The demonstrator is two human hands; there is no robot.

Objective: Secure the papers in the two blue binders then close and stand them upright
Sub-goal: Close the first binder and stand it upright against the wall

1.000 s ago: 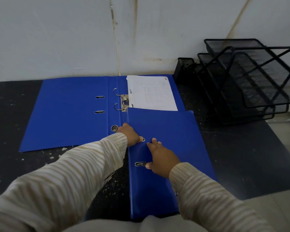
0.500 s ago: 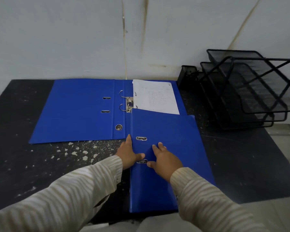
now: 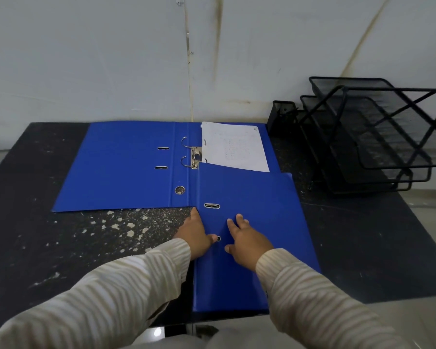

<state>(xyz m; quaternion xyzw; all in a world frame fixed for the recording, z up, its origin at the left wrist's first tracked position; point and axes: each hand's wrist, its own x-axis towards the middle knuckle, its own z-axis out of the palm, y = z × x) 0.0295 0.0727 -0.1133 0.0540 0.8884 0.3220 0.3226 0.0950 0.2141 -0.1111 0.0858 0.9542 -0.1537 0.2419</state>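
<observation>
Pressing the closed binder [image 3: 267, 210] flat, the right hand [image 3: 248, 241] lies spread on its cover; the left hand [image 3: 195, 234], fingers straight, flanks its spine, thumb on top, probably to tip it upright. Beyond, the open binder [image 3: 121, 167] awaits, paper [image 3: 234, 147] beside seemingly open rings [image 3: 186, 152].

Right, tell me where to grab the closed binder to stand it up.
Take the closed binder by its spine, the long left edge, coming from the left, where the left hand rests. It lies flat, cover up, and that thick edge likely offers the best hold. The right hand, flat on the cover, could steady the lift.
</observation>
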